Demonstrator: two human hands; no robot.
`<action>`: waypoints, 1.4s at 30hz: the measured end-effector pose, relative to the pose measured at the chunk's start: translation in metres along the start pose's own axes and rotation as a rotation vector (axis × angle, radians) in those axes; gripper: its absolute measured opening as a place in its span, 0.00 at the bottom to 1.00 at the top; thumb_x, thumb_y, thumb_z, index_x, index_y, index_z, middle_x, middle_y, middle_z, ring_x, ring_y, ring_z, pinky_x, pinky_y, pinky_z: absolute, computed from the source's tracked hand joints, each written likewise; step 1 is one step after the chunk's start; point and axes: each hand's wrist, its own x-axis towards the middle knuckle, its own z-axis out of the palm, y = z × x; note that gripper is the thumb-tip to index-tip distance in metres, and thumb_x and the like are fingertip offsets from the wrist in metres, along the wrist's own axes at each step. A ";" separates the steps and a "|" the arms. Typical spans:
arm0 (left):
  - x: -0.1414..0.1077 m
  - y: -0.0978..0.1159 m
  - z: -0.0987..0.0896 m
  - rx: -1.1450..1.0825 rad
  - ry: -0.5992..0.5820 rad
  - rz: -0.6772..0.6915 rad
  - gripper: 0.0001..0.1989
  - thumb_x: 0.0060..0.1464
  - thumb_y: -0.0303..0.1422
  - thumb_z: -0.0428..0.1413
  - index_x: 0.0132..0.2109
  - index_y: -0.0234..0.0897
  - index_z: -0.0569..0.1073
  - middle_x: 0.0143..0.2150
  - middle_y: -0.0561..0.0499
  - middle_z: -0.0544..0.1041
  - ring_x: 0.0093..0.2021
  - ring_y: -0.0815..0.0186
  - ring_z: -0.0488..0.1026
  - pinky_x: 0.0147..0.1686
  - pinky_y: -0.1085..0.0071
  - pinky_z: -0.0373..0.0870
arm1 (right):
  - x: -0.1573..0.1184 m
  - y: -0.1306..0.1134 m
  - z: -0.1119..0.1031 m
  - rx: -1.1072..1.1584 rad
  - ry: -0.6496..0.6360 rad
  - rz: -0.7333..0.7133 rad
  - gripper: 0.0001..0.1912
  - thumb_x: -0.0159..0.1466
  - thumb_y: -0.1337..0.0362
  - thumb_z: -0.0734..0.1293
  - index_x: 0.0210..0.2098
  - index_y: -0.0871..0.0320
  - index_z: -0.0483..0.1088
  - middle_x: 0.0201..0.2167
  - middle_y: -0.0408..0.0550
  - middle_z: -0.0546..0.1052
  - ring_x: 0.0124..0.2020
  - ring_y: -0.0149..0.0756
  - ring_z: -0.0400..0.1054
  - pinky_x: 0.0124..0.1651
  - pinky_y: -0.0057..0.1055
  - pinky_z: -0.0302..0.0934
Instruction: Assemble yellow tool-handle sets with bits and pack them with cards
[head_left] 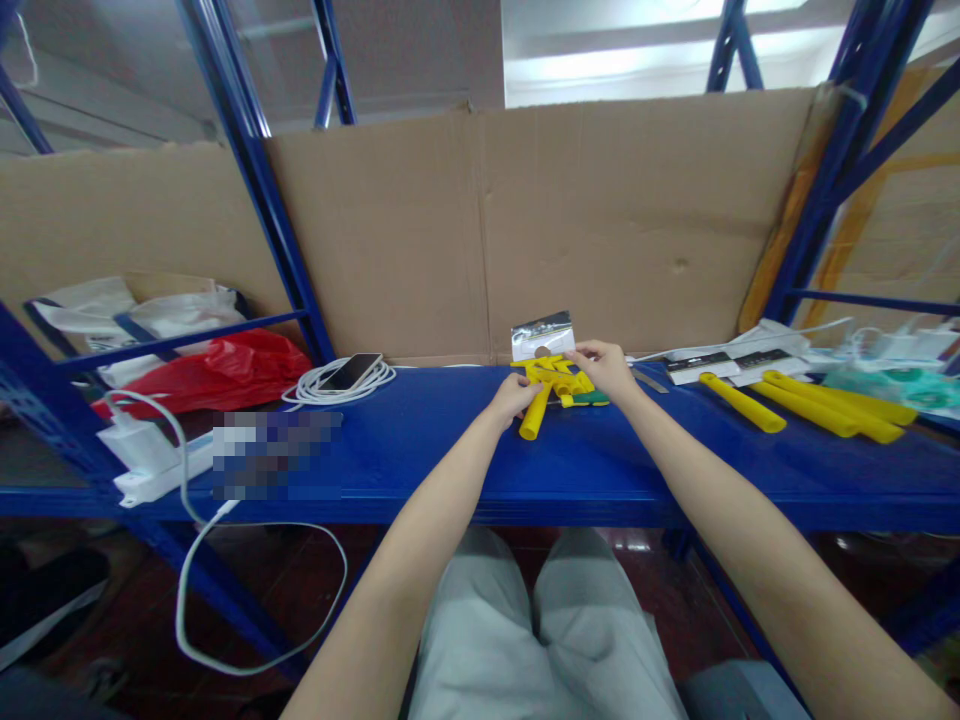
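Near the middle of the blue shelf, my left hand (514,397) is closed on a yellow plastic piece with a thick tubular handle (534,415). My right hand (596,362) has its fingers pressed together at the upper right of the yellow parts (559,378); what it pinches is too small to make out. A clear packet with a dark top (543,336) stands behind the yellow parts. Just below my right hand lies a green and yellow tool handle (589,399).
Several yellow handles (742,403) and black-and-white packets (701,367) lie at the right. On the left are a phone (352,371) on a coiled white cable, a red bag (225,370) and a power strip (169,470). Cardboard (600,220) stands behind.
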 end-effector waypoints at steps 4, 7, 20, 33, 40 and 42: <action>-0.003 -0.003 0.003 0.080 -0.055 0.015 0.16 0.49 0.31 0.63 0.44 0.33 0.70 0.37 0.44 0.78 0.34 0.62 0.75 0.29 0.74 0.66 | -0.001 0.001 0.001 -0.057 -0.012 -0.041 0.11 0.56 0.58 0.68 0.29 0.59 0.77 0.27 0.49 0.78 0.29 0.36 0.69 0.35 0.33 0.63; -0.003 -0.005 0.003 0.051 -0.076 0.042 0.17 0.48 0.28 0.63 0.45 0.32 0.70 0.36 0.44 0.78 0.34 0.63 0.75 0.31 0.74 0.67 | -0.002 0.001 0.000 -0.113 -0.024 -0.079 0.09 0.56 0.60 0.67 0.29 0.59 0.77 0.26 0.48 0.76 0.29 0.35 0.69 0.34 0.32 0.62; 0.013 -0.003 0.003 -0.335 0.111 0.072 0.06 0.45 0.18 0.56 0.28 0.32 0.72 0.22 0.51 0.73 0.25 0.65 0.73 0.32 0.70 0.69 | -0.002 -0.004 -0.001 -0.047 -0.015 -0.052 0.12 0.55 0.56 0.68 0.28 0.58 0.77 0.25 0.47 0.76 0.28 0.35 0.68 0.35 0.32 0.62; 0.036 -0.010 -0.022 -0.712 0.528 -0.121 0.05 0.59 0.30 0.52 0.35 0.34 0.70 0.29 0.50 0.71 0.29 0.66 0.73 0.26 0.74 0.67 | -0.002 -0.010 0.000 0.264 -0.104 0.196 0.12 0.52 0.56 0.70 0.25 0.58 0.70 0.21 0.41 0.71 0.24 0.29 0.63 0.29 0.28 0.59; 0.035 -0.009 -0.029 -0.790 0.698 -0.198 0.05 0.60 0.33 0.51 0.39 0.35 0.67 0.24 0.55 0.65 0.19 0.71 0.64 0.17 0.77 0.57 | -0.002 -0.011 -0.002 0.332 -0.136 0.273 0.14 0.52 0.54 0.70 0.26 0.57 0.67 0.21 0.39 0.68 0.24 0.27 0.61 0.28 0.25 0.58; 0.035 -0.010 -0.030 -0.793 0.720 -0.214 0.05 0.60 0.33 0.51 0.40 0.35 0.67 0.24 0.55 0.65 0.18 0.72 0.64 0.16 0.77 0.56 | -0.002 -0.011 -0.003 0.343 -0.148 0.262 0.15 0.52 0.52 0.70 0.26 0.57 0.66 0.21 0.39 0.67 0.24 0.27 0.61 0.28 0.26 0.58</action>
